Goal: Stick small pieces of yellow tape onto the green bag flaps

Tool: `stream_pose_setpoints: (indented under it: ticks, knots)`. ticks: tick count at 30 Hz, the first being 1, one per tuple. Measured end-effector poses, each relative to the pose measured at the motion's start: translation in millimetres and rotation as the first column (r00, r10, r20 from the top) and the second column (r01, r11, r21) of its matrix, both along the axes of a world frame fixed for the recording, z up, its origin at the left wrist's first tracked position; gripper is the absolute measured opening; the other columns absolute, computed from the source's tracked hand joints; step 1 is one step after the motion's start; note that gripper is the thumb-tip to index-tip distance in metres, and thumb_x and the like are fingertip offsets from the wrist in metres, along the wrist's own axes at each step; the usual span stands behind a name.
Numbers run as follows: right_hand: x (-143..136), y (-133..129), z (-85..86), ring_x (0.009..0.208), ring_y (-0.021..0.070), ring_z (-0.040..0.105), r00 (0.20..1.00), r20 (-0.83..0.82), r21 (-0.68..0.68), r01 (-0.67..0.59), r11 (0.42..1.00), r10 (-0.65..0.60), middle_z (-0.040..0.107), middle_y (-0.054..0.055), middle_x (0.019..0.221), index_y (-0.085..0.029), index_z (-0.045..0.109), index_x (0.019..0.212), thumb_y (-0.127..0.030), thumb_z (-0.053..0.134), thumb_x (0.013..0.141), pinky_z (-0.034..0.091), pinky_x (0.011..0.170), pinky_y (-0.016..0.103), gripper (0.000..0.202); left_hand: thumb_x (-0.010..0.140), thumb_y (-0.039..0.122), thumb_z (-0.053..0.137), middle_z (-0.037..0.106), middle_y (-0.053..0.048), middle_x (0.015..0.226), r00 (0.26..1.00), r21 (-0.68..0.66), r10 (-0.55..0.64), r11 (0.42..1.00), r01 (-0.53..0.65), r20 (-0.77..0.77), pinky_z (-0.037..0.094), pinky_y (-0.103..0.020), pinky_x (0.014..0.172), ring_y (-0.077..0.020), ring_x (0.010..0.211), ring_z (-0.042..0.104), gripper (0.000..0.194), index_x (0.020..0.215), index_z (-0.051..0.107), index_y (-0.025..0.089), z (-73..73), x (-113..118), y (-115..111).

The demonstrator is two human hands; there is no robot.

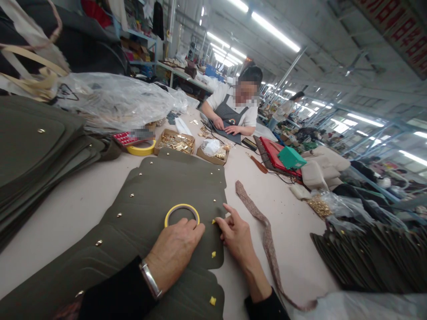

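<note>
One right hand (pixel 236 232), thumb and index parted, is spanning open tabletop (pixel 293 226) and the green panel's (pixel 187 180) edge, touching the farthest of three yellow tabs (pixel 214 254), the left hand (pixel 176 251) pinching one tape roll (pixel 182 206) over it.

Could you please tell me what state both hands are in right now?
Left hand: closed on the yellow tape roll.
Right hand: open, index finger extended, thumb at a small yellow piece on the dark sheet.
</note>
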State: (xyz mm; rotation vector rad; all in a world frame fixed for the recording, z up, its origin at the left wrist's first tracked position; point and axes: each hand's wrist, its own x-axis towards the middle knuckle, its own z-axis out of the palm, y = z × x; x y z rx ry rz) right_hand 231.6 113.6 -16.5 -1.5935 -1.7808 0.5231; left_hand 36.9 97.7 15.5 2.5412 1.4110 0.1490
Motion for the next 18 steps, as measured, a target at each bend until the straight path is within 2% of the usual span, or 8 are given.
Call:
stream_pose_setpoints:
  ticks: [2, 3, 5, 7, 9, 12, 15, 18]
  knots:
    - [7.6, -2.0, 0.3, 0.058, 0.0136, 0.060, 0.997, 0.039, 0.112, -0.075, 0.991, 0.071, 0.064, -0.001, 0.070, -0.018, 0.060, 0.107, -0.021, 0.054, 0.090, 0.050, 0.058, 0.025, 0.018, 0.089, 0.006, 0.042, 0.064, -0.006, 0.091, 1.000, -0.010, -0.003, 1.000, 0.003, 0.007, 0.053, -0.035, 0.073, -0.0224, 0.086, 0.060, 0.022, 0.094, 0.059, 0.019, 0.9, -0.2, 0.0]
    - [10.6, -2.9, 1.0, 0.066, 0.0147, 0.062, 0.985, 0.107, 0.182, -0.150, 0.972, 0.132, 0.065, 0.002, 0.076, -0.018, 0.062, 0.098, -0.019, 0.052, 0.091, 0.051, 0.064, 0.026, 0.012, 0.089, 0.006, 0.042, 0.064, -0.006, 0.091, 1.000, -0.013, -0.004, 1.000, 0.004, 0.011, 0.053, -0.035, 0.073, -0.0224, 0.086, 0.060, 0.022, 0.094, 0.059, 0.019, 1.0, -0.2, 0.0]
    - [14.0, -3.4, 3.8, 0.079, 0.0170, 0.062, 0.924, 0.287, 0.255, -0.329, 0.909, 0.253, 0.066, 0.006, 0.083, -0.019, 0.063, 0.090, -0.015, 0.048, 0.093, 0.052, 0.073, 0.029, 0.016, 0.089, 0.006, 0.042, 0.064, -0.006, 0.091, 1.000, -0.014, -0.008, 1.000, 0.008, 0.019, 0.053, -0.035, 0.073, -0.0224, 0.085, 0.060, 0.021, 0.093, 0.059, 0.019, 0.8, -0.1, 0.0]
    - [13.4, -2.2, 7.7, 0.081, 0.0182, 0.061, 0.832, 0.444, 0.229, -0.463, 0.856, 0.332, 0.066, 0.007, 0.084, -0.018, 0.064, 0.093, -0.013, 0.044, 0.094, 0.053, 0.076, 0.031, 0.021, 0.090, 0.007, 0.041, 0.064, -0.006, 0.090, 1.000, -0.014, -0.009, 1.000, 0.009, 0.023, 0.053, -0.036, 0.073, -0.0226, 0.085, 0.060, 0.022, 0.093, 0.059, 0.019, 0.1, -0.3, 0.0]
    - [9.5, 0.6, 12.3, 0.081, 0.0193, 0.061, 0.760, 0.542, 0.163, -0.515, 0.842, 0.360, 0.065, 0.009, 0.084, -0.017, 0.064, 0.095, -0.012, 0.043, 0.094, 0.053, 0.076, 0.031, 0.022, 0.090, 0.007, 0.040, 0.064, -0.006, 0.090, 1.000, -0.019, -0.010, 1.000, 0.010, 0.022, 0.053, -0.035, 0.073, -0.0223, 0.085, 0.060, 0.022, 0.093, 0.059, 0.018, -0.7, -0.6, -0.1]
    - [0.6, 5.2, 19.3, 0.077, 0.0193, 0.061, 0.735, 0.580, 0.040, -0.456, 0.889, 0.352, 0.065, 0.008, 0.081, -0.016, 0.066, 0.091, -0.012, 0.046, 0.093, 0.052, 0.074, 0.030, 0.020, 0.091, 0.007, 0.040, 0.064, -0.006, 0.090, 1.000, -0.031, -0.012, 0.999, 0.012, 0.020, 0.052, -0.034, 0.074, -0.0210, 0.084, 0.059, 0.021, 0.093, 0.059, 0.018, -1.5, -0.8, -0.1]
    - [-9.1, 7.3, 22.3, 0.074, 0.0175, 0.063, 0.792, 0.541, -0.067, -0.297, 0.952, 0.285, 0.065, 0.006, 0.080, -0.017, 0.067, 0.085, -0.013, 0.051, 0.090, 0.050, 0.072, 0.027, 0.018, 0.091, 0.008, 0.041, 0.064, -0.006, 0.092, 0.999, -0.033, -0.018, 0.999, 0.019, 0.031, 0.052, -0.034, 0.074, -0.0216, 0.085, 0.059, 0.021, 0.093, 0.058, 0.018, -1.1, -0.4, -0.4]
    - [-17.6, 4.0, 19.2, 0.072, 0.0170, 0.064, 0.871, 0.472, -0.082, -0.112, 0.990, 0.138, 0.066, 0.005, 0.078, -0.018, 0.066, 0.081, -0.015, 0.055, 0.086, 0.048, 0.070, 0.026, 0.013, 0.090, 0.008, 0.042, 0.064, -0.006, 0.090, 0.999, -0.020, -0.005, 1.000, 0.006, 0.041, 0.052, -0.033, 0.073, -0.0212, 0.085, 0.060, 0.021, 0.092, 0.059, 0.019, 0.1, -1.0, -0.7]
